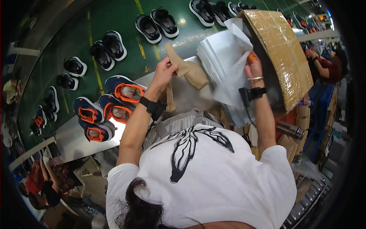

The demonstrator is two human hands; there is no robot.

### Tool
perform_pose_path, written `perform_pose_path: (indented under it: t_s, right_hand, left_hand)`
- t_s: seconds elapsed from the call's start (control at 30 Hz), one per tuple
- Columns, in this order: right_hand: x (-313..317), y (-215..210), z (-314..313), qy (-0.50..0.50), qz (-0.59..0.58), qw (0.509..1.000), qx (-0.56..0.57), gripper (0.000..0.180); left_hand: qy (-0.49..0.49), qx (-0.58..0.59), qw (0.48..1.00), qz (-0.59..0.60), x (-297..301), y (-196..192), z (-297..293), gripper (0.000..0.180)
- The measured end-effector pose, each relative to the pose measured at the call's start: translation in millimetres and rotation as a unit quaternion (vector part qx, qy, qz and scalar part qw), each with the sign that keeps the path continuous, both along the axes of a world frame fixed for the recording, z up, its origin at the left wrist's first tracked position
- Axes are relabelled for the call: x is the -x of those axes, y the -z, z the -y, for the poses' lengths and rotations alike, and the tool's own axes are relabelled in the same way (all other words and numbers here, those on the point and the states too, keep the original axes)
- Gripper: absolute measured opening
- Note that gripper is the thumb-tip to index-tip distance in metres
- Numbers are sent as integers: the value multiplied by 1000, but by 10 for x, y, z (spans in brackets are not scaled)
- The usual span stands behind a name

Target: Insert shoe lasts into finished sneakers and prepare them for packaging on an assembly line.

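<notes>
My left hand (164,72) is closed on a tan folded cardboard insert (195,75), pinching it at one end over the metal worktop. In my right hand (253,68) is the edge of a thin white tissue sheet (234,82), lifted from a stack of white sheets (213,57). Something orange shows at the right fingertips. Close to my left forearm sit several navy sneakers (87,108) with orange linings and pale stuffing inside. More tan inserts (170,100) lie beside my left wrist, partly hidden by it.
A taped cardboard box (284,45) stands tilted behind the sheets, at my right. Ahead runs a green conveyor belt (126,36) carrying pairs of black sneakers (156,26). A metal bottle (290,129) is by my right elbow. Other people work at the far left and right.
</notes>
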State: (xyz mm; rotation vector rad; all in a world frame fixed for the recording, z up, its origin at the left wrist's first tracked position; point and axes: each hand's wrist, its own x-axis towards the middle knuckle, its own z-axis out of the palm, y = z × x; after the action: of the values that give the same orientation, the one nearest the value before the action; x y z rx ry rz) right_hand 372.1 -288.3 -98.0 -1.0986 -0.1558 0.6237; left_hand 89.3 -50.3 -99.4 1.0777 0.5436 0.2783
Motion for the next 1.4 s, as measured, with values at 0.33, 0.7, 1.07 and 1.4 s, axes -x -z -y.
perform_pose_path:
  t_s: [0.33, 0.7, 1.07, 1.4]
  right_hand:
    - [1464, -1278, -1666, -193, 645, 739, 34, 74]
    - [1557, -1774, -2033, 65, 673, 737, -2, 68]
    - [2565, -1707, -1902, 4, 589, 803, -89, 69]
    - [3308, -1444, -2639, -208, 595, 776, -2, 42]
  left_hand:
    - [-61, -201, 966, 151, -99, -630, 231, 33]
    - [267, -227, 919, 179, 289, -493, 731, 73]
    - [-254, -54, 955, 141, 691, -1051, -320, 29]
    - [-249, -358, 896, 84, 1807, -1019, -160, 72]
